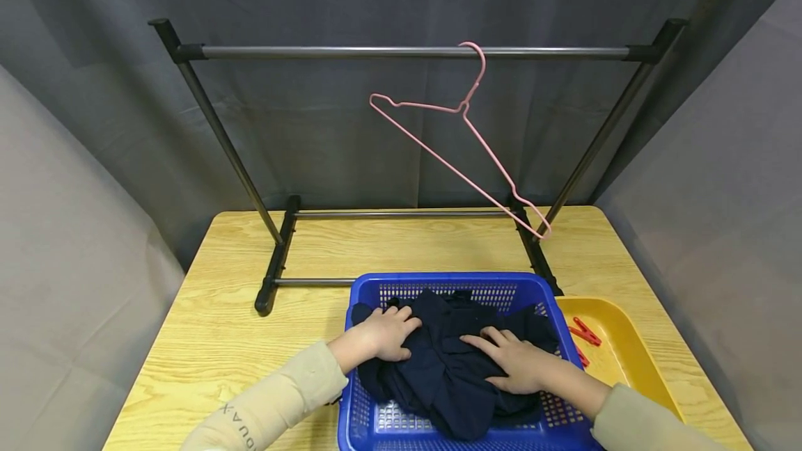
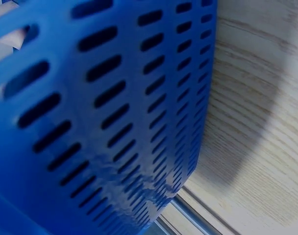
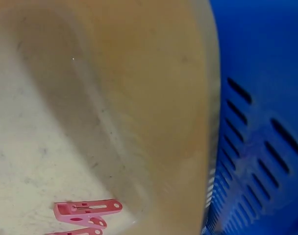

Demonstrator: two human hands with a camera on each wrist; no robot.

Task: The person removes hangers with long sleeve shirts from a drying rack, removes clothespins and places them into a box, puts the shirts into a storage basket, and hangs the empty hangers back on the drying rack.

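A crumpled dark navy garment (image 1: pixel 451 360) lies in the blue plastic basket (image 1: pixel 447 277); folds hide its exact kind. My left hand (image 1: pixel 383 335) rests on the cloth's left part, fingers spread and slightly bent, with no fold seen pinched. On the right part of the same cloth lies my right hand (image 1: pixel 516 362), its fingers extended and thumb apart. The left wrist view shows mostly the basket's slotted side wall (image 2: pixel 124 112), and the right wrist view mostly the yellow tray (image 3: pixel 159 98), so neither shows a fingertip on the cloth clearly.
A pink hanger (image 1: pixel 460 108) hangs askew from the metal rack's top bar (image 1: pixel 326 52). The rack stands on a wooden table (image 1: pixel 401 242) behind the basket. Red clothespins (image 1: pixel 585 333) lie in the yellow tray at the basket's right, partly under its rim. Grey curtains surround the table.
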